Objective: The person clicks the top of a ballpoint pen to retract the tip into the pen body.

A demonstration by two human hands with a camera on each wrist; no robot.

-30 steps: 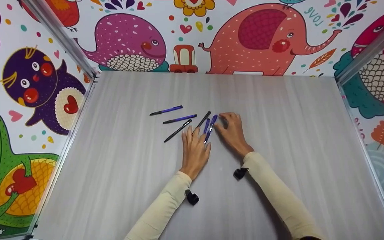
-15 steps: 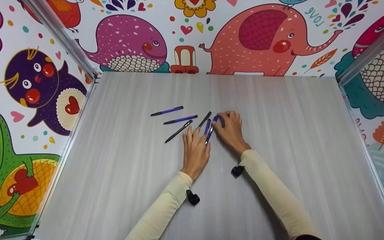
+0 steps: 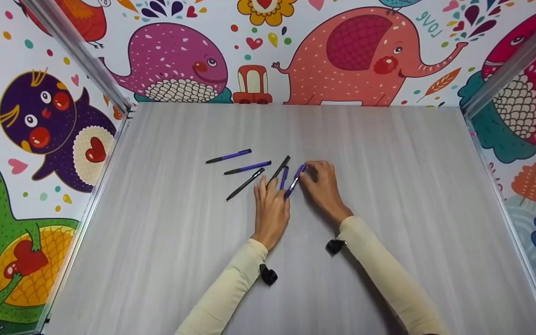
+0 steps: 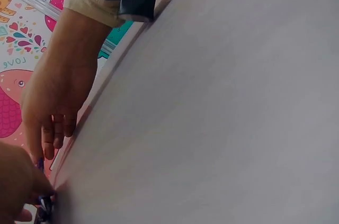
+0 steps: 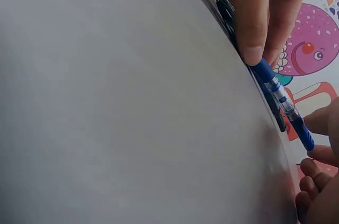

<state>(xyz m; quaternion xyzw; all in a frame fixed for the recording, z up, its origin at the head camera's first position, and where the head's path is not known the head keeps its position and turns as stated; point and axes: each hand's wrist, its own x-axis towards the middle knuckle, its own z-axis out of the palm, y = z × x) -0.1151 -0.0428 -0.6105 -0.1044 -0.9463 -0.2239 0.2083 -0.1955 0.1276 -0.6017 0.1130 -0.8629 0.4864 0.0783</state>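
Note:
Between the two hands is a blue pen (image 3: 295, 181) with a clear, silvery middle section. In the right wrist view this blue pen (image 5: 285, 102) slants just above the table's surface. My left hand (image 3: 270, 216) pinches its near end between thumb and forefinger, the other fingers stretched over the neighbouring pens. At its far end, my right hand (image 3: 324, 188) pinches the tip with thumb and forefinger. Partly under the left fingers lie a black pen (image 3: 281, 166) and a second blue pen (image 3: 284, 176); their near ends are hidden.
Left of the hands, a black pen with a silver clip (image 3: 245, 184) and two blue-and-black pens, one nearer (image 3: 248, 167) and one farther (image 3: 229, 156), lie on the grey table (image 3: 165, 260). Cartoon-printed walls (image 3: 179, 60) stand at the back and sides.
The right thumb and forefinger have closed on the blue pen's far end. That end has swung right, widening the gap to the neighbouring blue pen. The left hand has stayed almost in place.

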